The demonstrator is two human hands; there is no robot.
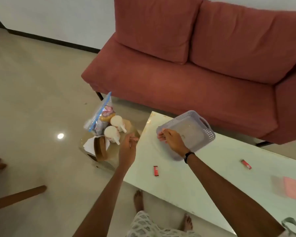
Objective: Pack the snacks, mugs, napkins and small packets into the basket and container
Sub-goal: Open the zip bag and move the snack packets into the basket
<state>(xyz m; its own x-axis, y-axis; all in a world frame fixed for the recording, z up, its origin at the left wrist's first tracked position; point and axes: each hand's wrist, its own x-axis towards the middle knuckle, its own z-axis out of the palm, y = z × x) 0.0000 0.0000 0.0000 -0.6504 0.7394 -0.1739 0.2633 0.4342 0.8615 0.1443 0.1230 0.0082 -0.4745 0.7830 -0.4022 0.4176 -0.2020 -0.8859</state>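
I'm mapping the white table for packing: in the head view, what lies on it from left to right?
Red packet → lavender basket, tilted and gripped at its near rim by the right hand → second red packet → pink napkin, all on the white table.

A red sofa with two back cushions fills the upper right of the frame, against a white wall with a dark skirting board. The glossy beige floor shows a lamp's reflection at left. A pale desk crosses the lower right.
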